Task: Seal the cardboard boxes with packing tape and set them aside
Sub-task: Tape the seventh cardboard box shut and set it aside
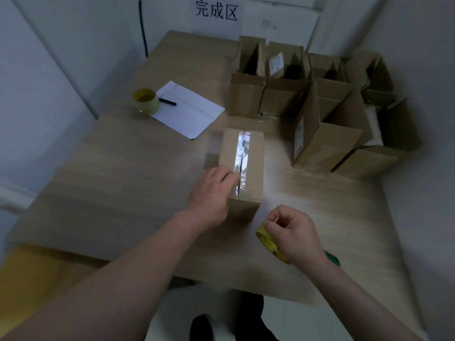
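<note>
A closed cardboard box (242,166) stands near the middle of the wooden surface (123,168), with a strip of clear packing tape (242,156) running along its top seam from the far edge to the near edge. The left hand (211,195) rests on the near left part of the box top, its fingers (227,175) laid fairly straight and close together, the tips touching the tape near the seam. The right hand (295,232) is just to the near right of the box, apart from it, its fingers curled and clamped on a yellow tape roll (268,239); a green part (332,258) shows behind the wrist, too hidden to identify. At the far right of the surface stands a cluster of open cardboard boxes (317,104) with their flaps up, touching one another. On the far left lies a white sheet of paper (189,112) with a black pen (168,101) on it, and a second yellow tape roll (146,100) stands at the sheet's left corner. A white sign (216,13) with dark characters hangs on the wall beyond the surface.
</note>
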### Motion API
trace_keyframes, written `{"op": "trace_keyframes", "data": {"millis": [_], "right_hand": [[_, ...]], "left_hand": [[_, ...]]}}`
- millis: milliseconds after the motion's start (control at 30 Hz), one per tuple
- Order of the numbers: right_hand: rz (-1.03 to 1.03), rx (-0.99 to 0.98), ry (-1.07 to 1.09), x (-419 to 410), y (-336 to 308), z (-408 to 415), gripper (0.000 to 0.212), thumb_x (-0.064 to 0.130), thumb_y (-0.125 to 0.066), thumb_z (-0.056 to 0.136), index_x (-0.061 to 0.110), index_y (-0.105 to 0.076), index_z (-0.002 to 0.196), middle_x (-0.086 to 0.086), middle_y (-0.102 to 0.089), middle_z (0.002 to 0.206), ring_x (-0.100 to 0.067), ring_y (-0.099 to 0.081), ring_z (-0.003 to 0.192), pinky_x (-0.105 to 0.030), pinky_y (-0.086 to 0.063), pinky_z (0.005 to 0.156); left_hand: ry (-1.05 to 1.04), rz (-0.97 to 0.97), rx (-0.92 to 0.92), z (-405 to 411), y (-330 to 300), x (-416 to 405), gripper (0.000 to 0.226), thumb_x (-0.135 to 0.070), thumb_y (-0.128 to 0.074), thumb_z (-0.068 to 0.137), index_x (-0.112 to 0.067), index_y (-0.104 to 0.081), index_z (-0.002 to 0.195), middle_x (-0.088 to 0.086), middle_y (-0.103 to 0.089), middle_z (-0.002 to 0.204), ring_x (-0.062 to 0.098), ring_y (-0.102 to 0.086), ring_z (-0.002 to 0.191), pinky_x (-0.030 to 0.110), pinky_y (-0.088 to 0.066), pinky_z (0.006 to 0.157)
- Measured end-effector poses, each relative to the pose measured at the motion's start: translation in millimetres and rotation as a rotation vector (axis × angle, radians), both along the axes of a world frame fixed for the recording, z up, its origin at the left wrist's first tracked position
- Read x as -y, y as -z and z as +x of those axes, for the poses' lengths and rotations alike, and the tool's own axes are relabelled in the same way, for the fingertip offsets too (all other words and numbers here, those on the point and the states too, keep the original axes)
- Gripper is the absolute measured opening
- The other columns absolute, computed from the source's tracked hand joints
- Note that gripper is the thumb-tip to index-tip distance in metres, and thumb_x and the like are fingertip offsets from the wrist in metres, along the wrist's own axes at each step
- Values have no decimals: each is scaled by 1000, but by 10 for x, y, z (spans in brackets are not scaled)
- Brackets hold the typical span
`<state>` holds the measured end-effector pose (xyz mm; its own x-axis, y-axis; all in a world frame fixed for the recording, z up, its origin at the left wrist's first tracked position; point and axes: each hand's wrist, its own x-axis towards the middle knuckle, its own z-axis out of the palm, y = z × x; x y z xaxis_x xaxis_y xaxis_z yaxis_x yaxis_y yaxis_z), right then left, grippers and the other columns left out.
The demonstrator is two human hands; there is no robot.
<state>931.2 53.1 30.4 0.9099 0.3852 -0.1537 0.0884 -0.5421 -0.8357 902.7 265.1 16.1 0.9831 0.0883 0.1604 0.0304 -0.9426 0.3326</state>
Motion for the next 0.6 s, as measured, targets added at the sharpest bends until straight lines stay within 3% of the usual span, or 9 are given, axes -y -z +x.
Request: {"op": "trace_keyframes", "data": {"millis": [67,167,233,300,400,500,600], "right_hand": [[-31,9,-61,-62,-25,11,24,9,-72,77,29,-65,65,11,-59,53,-2,-50,49,-26,-44,50],[-81,22,-134,-153,-28,-9,23,13,-74,76,31,-65,65,14,-60,55,-1,-50,49,-20,-40,48],[-121,28,-205,-205,-27,-40,21,19,-76,80,31,-65,66,19,-63,64,1,-54,56,-15,-38,50],[-136,26,-285,-238,-25,-84,19,22,-73,84,32,-65,71,18,-63,68,1,-56,63,-16,-38,55],[-145,-41,-363,-235,-37,-138,14,24,-65,92,32,-68,81,10,-65,76,-3,-59,73,-22,-45,63],[-104,-85,-388,-179,-31,-178,19,21,-60,95,31,-70,83,10,-67,80,-6,-61,79,-29,-51,70],[-91,-69,-375,-113,-21,-219,26,18,-60,94,35,-68,76,16,-65,75,-1,-59,73,-22,-44,65]], "left_hand": [[-13,-92,23,-124,-143,-6,77,-14,-74,70,-18,-44,141,1,-45,142,22,-40,132,37,-22,115],[-23,-266,208,-435,-247,134,55,-34,-68,77,-11,-61,127,3,-60,124,17,-55,114,25,-40,100],[-2,-466,107,-618,-183,280,47,-40,-67,80,-13,-68,118,0,-66,110,9,-60,97,22,-49,85],[-13,-617,8,-714,-68,390,37,-33,-72,80,-13,-73,111,-3,-67,97,3,-60,85,16,-48,77],[-137,-763,-1,-779,55,480,21,-20,-75,81,-16,-77,101,-4,-71,90,4,-63,83,12,-47,72],[-280,-868,-38,-811,83,549,11,-17,-77,80,-16,-78,91,-3,-74,83,5,-66,77,22,-54,71],[-332,-953,-96,-787,73,599,6,-18,-80,78,-21,-76,82,-3,-73,77,7,-67,72,28,-56,69]]}}
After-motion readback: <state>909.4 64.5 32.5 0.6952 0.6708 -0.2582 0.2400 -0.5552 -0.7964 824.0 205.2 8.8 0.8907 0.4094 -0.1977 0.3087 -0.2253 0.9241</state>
